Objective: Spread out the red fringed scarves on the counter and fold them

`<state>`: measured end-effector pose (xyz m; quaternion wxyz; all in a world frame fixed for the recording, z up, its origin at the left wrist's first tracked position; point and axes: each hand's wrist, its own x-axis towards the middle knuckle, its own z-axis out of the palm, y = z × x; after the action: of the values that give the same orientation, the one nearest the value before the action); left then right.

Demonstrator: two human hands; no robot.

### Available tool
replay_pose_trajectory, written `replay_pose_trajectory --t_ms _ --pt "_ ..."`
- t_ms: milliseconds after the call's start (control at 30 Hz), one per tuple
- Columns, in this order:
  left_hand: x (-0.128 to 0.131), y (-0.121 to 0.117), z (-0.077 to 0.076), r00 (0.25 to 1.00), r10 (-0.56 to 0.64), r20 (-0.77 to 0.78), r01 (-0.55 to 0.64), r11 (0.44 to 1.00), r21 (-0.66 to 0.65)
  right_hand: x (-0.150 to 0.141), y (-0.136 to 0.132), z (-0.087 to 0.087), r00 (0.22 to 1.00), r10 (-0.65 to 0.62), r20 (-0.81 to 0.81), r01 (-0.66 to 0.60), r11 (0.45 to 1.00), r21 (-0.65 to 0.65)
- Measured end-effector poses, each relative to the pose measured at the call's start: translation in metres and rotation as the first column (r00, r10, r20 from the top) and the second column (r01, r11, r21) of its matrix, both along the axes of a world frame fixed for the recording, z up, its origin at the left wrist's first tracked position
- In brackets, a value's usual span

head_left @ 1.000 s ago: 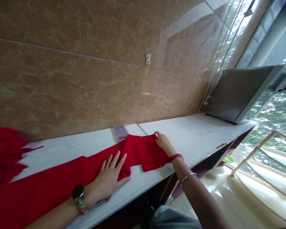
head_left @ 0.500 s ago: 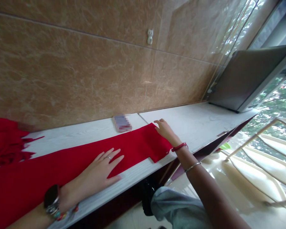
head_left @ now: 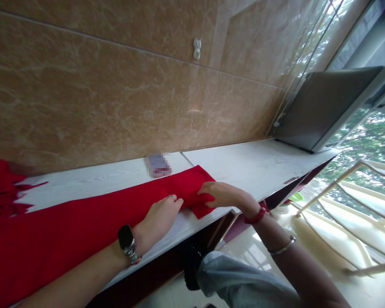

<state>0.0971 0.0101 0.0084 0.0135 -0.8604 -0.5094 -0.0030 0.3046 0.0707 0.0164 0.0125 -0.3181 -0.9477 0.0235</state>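
A long red scarf [head_left: 93, 218] lies stretched along the white countertop, its right end folded over near the middle of the view. My left hand [head_left: 160, 220] is closed at the scarf's near edge, with the fingertips hidden under the knuckles. Just to its right, my right hand [head_left: 220, 193] has its fingers curled on the folded end, pinching the cloth. Bunched red fabric with fringe [head_left: 1, 188] rests at the far left.
A blurred-out phone-like object [head_left: 158, 165] lies on the countertop [head_left: 240, 160] against the brown tiled wall [head_left: 115, 107]. A grey boxy appliance [head_left: 321, 107] stands at the far right end. Beside the counter is a pale rack [head_left: 346, 222].
My left hand has slid right along the scarf and closed at its near edge. My right hand has drawn back from the far corner toward the near side and curled onto the cloth.
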Motion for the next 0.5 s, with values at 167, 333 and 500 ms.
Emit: replay_pose_trajectory --t_ms 167,333,500 --pt "-0.007 0.008 0.012 0.989 -0.098 0.114 0.092 0.994 0.063 0.008 -0.005 -0.017 0.999 0.022 -0.034 -0.015 0.978 0.206" --pt "0.003 -0.005 0.013 0.999 -0.035 0.024 0.032 0.992 0.122 0.021 -0.004 -0.027 0.980 -0.026 -0.197 0.082 0.955 0.284" --pt "0.011 -0.013 -0.006 0.988 0.018 -0.154 0.000 0.994 0.113 0.022 -0.004 -0.038 0.967 0.013 -0.254 0.081 0.931 0.356"
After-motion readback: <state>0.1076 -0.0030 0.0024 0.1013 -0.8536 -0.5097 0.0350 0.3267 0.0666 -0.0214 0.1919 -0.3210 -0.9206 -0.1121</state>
